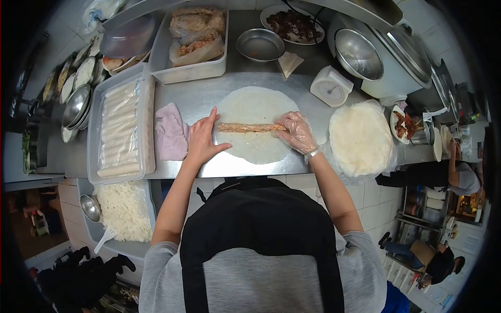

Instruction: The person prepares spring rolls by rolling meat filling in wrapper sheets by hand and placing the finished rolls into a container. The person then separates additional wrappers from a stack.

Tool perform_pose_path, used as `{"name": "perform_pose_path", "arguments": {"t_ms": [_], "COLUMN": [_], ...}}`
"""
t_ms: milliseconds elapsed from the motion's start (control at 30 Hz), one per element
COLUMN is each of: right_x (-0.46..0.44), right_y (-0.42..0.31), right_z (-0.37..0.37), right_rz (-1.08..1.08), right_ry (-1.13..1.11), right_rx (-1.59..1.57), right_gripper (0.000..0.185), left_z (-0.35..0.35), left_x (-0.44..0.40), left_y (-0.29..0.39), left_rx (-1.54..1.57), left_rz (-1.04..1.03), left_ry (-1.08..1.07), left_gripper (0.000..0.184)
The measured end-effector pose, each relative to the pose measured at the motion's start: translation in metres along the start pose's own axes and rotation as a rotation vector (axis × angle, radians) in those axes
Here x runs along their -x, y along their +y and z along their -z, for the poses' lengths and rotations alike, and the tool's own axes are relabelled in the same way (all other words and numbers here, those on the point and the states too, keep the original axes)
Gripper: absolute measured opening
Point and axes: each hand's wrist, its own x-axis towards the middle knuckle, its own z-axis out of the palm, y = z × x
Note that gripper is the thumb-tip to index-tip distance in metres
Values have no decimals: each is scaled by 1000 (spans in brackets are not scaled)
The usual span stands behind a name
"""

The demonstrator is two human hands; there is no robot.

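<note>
A round, thin white wrapper lies flat on the steel counter, with a long strip of orange-brown filling across its middle. My left hand is bare and rests at the wrapper's left edge, thumb and fingers spread, holding nothing. My right hand, in a clear plastic glove, has its fingertips pressed together at the right end of the filling strip. A stack of round wrappers lies right of my right hand. A folded pink cloth is left of my left hand.
Left: a tub of white rolls and a tray of white shreds. Behind: a bin of bagged filling, a steel bowl, a plate of dark food and a scale. Other people stand at the right and lower left.
</note>
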Motion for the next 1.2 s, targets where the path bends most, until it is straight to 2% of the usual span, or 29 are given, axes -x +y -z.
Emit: {"name": "perform_pose_path", "arguments": {"t_ms": [100, 200, 267, 300, 367, 467, 600, 667, 700, 767, 867, 1000, 1100, 1200], "right_x": [-3, 1, 7, 9, 15, 29, 21, 10, 8, 5, 6, 15, 18, 23], "right_y": [-13, -3, 2, 4, 7, 15, -1, -5, -1, 3, 4, 15, 9, 9], "right_z": [1, -8, -6, 0, 16, 28, 11, 2, 1, -2, 4, 16, 27, 31], "right_rz": [22, 17, 8, 6, -113, -124, -59, -76, -77, -71, -90, -101, -206, -238], "right_ry": [80, -34, -61, -60, 154, 39, 16, -39, -35, -50, -6, -44, -43, 32], "right_rx": [24, 93, -13, -12, -58, 50, 142, 72, 72, -89, -135, -81, -174, -93], "right_gripper": [34, 39, 54, 54, 70, 77, 68, 55, 55, 39, 33, 34, 38, 44], "left_z": [1, 2, 2, 2, 2, 2, 2, 1, 1, 1, 1, 1, 2, 1], "left_x": [0, 0, 0, 0, 0, 0, -1, -1, -1, -1, -1, -1, -1, -1], "left_y": [1, 2, 2, 2, 2, 1, 2, 2, 1, 1, 0, 1, 2, 2], "left_rx": [-10, -20, -20, -17, -5, 7, -9, 0, 10, 10, 6, 7, 9, 7], "left_rz": [6, 2, 7, 10, 10, 9, -2, 7, 17, 13, 12, 4, 2, 4], "left_ry": [-11, -8, -10, -14, -15, -14, -3, -16, -26, -23, -15, -5, -3, -4], "left_gripper": [123, 122, 122, 123, 123, 123, 122, 123, 124, 124, 124, 122, 121, 121]}}
